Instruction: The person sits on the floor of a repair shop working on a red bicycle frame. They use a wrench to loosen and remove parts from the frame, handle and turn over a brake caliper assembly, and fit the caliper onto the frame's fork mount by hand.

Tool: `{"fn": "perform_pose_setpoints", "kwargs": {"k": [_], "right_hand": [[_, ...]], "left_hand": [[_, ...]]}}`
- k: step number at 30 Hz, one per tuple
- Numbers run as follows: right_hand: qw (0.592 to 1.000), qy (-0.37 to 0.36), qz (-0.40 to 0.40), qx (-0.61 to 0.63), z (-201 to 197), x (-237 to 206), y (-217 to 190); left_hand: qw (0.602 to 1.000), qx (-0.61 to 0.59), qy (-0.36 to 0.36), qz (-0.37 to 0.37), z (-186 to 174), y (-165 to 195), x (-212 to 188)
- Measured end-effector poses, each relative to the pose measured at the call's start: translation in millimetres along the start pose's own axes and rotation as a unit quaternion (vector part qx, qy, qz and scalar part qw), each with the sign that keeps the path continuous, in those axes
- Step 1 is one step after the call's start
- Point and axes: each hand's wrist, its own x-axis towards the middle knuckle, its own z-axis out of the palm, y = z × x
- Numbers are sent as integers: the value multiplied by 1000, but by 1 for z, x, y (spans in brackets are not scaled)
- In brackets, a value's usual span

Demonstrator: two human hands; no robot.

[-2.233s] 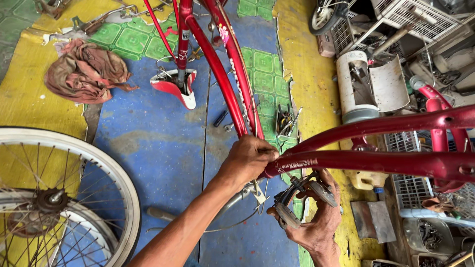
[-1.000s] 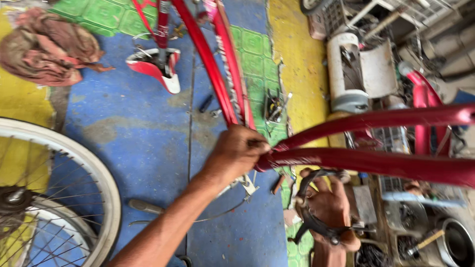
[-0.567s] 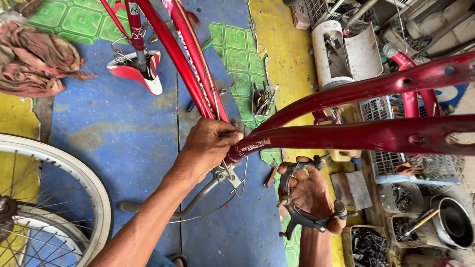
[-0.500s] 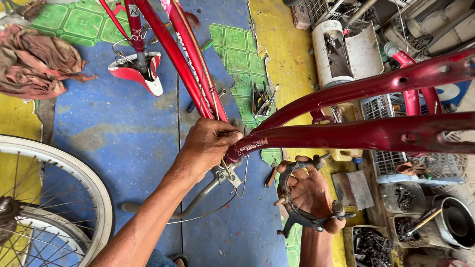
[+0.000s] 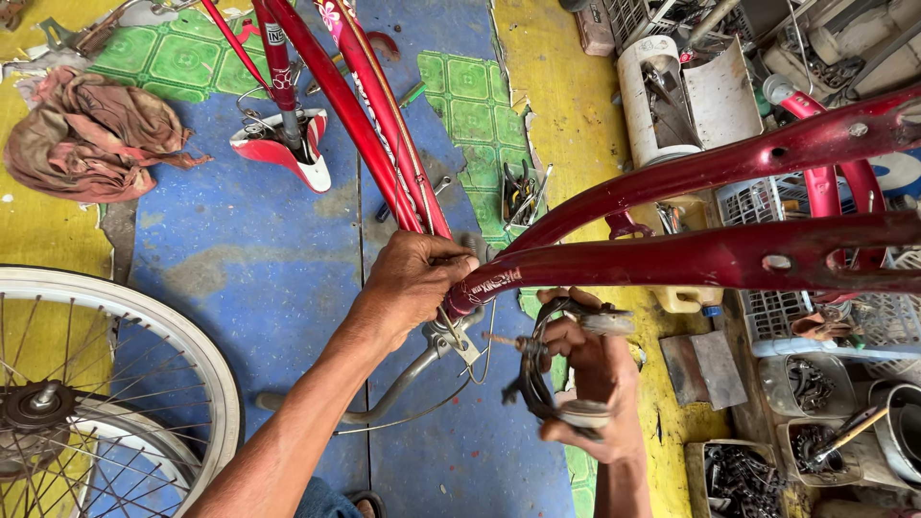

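Left hand [image 5: 414, 284] is gripping the red bike frame [image 5: 672, 259] right at the bottom bracket end, fingers [image 5: 451, 264] clenching around the tube. Right hand [image 5: 595, 374] is holding a black brake caliper [image 5: 539, 369] (bolt pointing toward the frame), fingers wrapping its arms, just below the left fingertips. A spoked wheel [image 5: 106, 384] is lying well off to the left.
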Motion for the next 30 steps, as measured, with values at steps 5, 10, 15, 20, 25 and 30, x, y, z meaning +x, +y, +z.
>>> {"fn": "perform_pose_setpoints", "kwargs": {"k": [5, 10, 15, 20, 25, 30], "right_hand": [[989, 15, -43, -138, 10, -3, 2], [983, 21, -60, -174, 12, 2, 5], [945, 6, -106, -309, 13, 5, 3], [930, 25, -109, -351, 19, 3, 4], [924, 38, -136, -356, 19, 4, 5], [899, 39, -157, -407, 20, 4, 2]], "left_hand": [[1000, 4, -3, -13, -1, 0, 0], [1000, -10, -9, 4, 0, -1, 1], [1000, -8, -9, -6, -1, -1, 1], [1000, -13, -11, 9, 0, -2, 0], [1000, 7, -7, 9, 0, 0, -2], [1000, 2, -6, 5, 2, 1, -2]]}}
